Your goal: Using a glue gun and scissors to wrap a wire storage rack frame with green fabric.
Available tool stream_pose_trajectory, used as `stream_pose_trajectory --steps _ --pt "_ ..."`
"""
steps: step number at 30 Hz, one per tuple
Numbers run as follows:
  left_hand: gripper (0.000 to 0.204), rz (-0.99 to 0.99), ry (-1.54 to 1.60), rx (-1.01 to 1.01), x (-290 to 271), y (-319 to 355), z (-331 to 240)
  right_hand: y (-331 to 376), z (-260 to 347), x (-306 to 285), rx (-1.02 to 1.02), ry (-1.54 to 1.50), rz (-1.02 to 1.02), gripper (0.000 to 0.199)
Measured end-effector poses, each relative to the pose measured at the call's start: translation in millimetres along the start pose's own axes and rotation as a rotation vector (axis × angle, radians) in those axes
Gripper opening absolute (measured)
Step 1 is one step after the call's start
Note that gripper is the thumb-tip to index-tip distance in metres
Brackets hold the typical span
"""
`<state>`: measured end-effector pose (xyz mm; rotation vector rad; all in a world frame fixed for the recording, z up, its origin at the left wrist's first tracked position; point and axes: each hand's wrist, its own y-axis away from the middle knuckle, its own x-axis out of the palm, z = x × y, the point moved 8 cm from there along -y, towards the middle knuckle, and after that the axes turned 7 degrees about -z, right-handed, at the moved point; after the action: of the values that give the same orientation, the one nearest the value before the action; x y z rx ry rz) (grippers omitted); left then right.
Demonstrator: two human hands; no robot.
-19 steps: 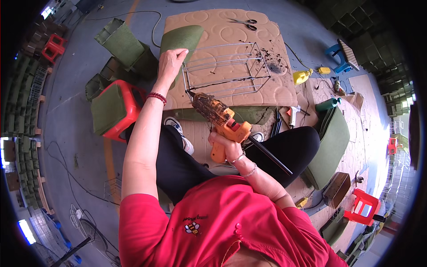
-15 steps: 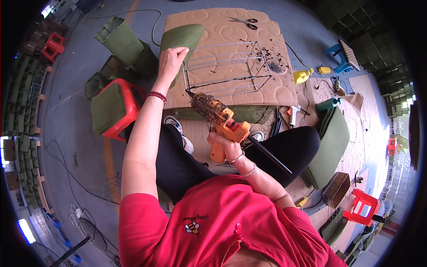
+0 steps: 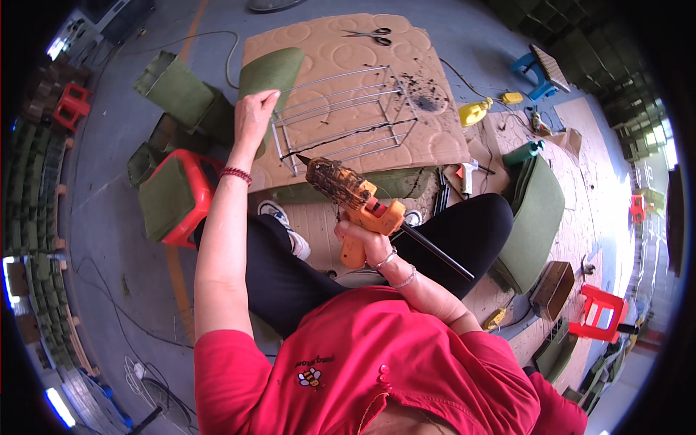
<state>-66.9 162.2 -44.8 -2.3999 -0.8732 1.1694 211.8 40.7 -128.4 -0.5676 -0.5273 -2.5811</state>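
Observation:
With its fingers pinched, my left hand (image 3: pixel 254 119) holds the near-left end of a grey wire frame (image 3: pixel 341 93) on the cardboard-topped work surface. A green felt-like sheet (image 3: pixel 279 71) stands behind that end, and whether the pinch takes it in too is hidden. My right hand (image 3: pixel 371 245) is wrapped round the handle of an orange hot glue gun (image 3: pixel 388 216), its front caked in dark glue. A long black glue stick (image 3: pixel 438 252) sticks out of its rear. The nozzle is by the frame's lower left corner, where a dark glue strand (image 3: pixel 348 134) runs along a wire.
Scissors (image 3: pixel 377 35) lie at the far edge of the cardboard (image 3: pixel 319 51), dark crumbs to its right. A red stool (image 3: pixel 196 181) with green sheets stands left, beside green boxes (image 3: pixel 174 87). At right are a yellow bottle (image 3: pixel 475 113), a white glue gun (image 3: pixel 467 174) and stacked green sheets (image 3: pixel 536 225).
The whole view has shifted, moving the work surface leftward in the picture. The glue gun's nozzle has come slightly away from the frame's corner, to the right. Both hands keep their grip.

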Motion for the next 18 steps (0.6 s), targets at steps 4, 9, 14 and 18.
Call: stream_pose_trajectory --steps 4,9,14,18 --pt "0.024 0.014 -0.01 -0.007 -3.0 -1.3 2.0 8.0 32.8 -46.2 -0.225 -0.126 -0.063 0.02" --pt "0.026 0.048 -0.034 0.004 -2.3 -5.7 -4.2 10.2 128.3 -147.1 -0.643 0.518 -0.693 0.016" --pt "0.029 0.021 -0.055 -0.035 -10.8 -7.8 0.1 -47.3 173.2 -196.3 -0.698 1.356 -0.969 0.024" --pt "0.024 -0.033 -0.11 -0.048 -23.6 -15.8 3.8 -87.2 152.4 -229.3 -0.418 1.699 -1.054 0.044"
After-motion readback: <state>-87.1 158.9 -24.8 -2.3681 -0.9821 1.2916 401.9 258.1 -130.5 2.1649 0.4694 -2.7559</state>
